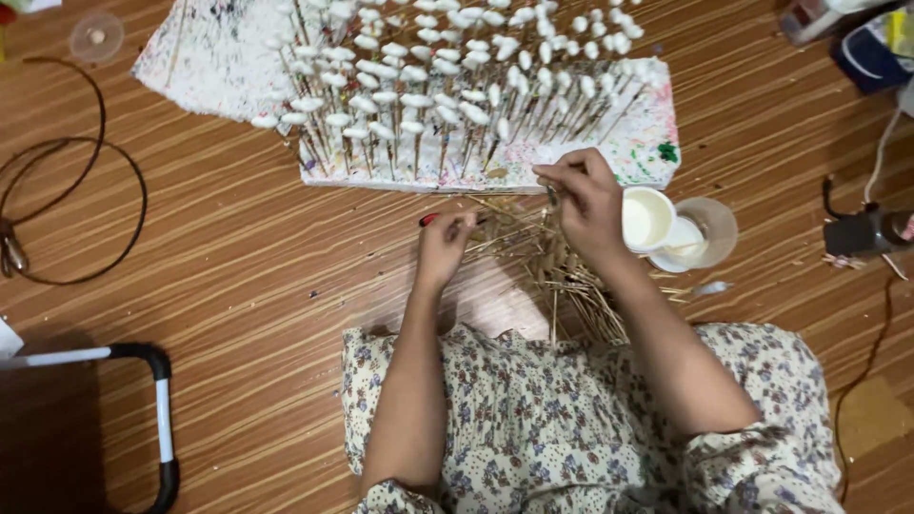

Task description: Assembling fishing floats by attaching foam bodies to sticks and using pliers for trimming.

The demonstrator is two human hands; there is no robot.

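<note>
My right hand [588, 205] pinches a thin stick [552, 193] at the near edge of the paint-speckled foam block [647, 143], fingers closed on it. My left hand [443, 246] rests curled on the loose stick pile [547, 252] just in front of the block; whether it holds one I cannot tell. I'd judge the stick should go in upright, clear of the white-tipped sticks [428, 95] crowding the block. A cup of white liquid [647, 219] sits touching my right hand, easily knocked. A cable loop [76, 209] lies well left of the block.
</note>
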